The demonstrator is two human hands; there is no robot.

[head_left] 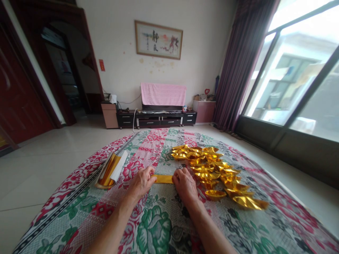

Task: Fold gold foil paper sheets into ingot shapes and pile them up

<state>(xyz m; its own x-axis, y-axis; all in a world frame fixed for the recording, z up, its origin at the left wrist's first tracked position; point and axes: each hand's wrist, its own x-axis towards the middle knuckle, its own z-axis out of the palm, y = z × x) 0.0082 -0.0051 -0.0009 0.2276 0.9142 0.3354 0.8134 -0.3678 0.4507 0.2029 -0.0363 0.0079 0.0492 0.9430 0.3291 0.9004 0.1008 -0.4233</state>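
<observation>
A narrow folded strip of gold foil paper (163,179) stretches level between my two hands, low over the patterned cloth. Its left end is pinched in my left hand (142,181), with the fingers curled and the thumb against it. My right hand (185,184) grips the other end, knuckles up. Right of that hand lie several folded gold paper ingots (206,175) in rough rows, the nearest one (215,194) close to my right wrist. To the left of my left hand rests a curled stack of gold foil sheets (110,170) with white backing.
A floral cloth (155,229) covers the rounded table. Beyond it, a low black cabinet (159,120) stands against the wall, with a pink cloth (163,94) draped over something on top. Glass doors (296,81) and a purple curtain (238,67) are on the right.
</observation>
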